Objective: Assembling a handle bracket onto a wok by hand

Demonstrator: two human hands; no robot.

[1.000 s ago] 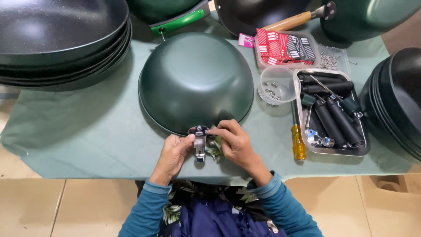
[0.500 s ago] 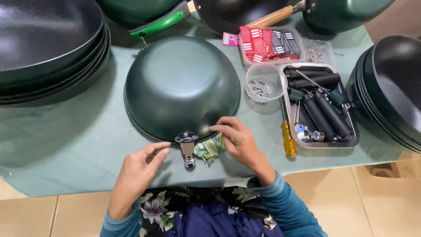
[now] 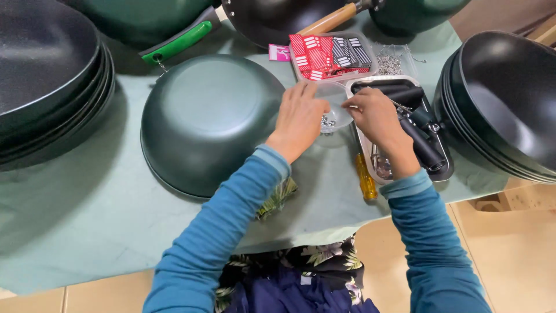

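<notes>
The small clear bowl (image 3: pixel 336 110) with tiny screws sits between both hands, touching the metal tray's (image 3: pixel 443 168) near rim. The left hand (image 3: pixel 301 119) lies on its left edge, fingers loosely bent, gripping nothing I can see. The right hand (image 3: pixel 376 116) pinches at its right rim; what it holds I cannot tell. Left of the left hand, the overturned green wok (image 3: pixel 208 122) lies close, leaving little room.

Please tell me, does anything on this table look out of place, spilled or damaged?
Nothing looks spilled or damaged. The dark green pan lies upside down on the cloth, which seems deliberate. Both hands, left hand and right hand, reach to the small clear cup of screws. A yellow-handled screwdriver lies loose beside the metal tray.
</notes>
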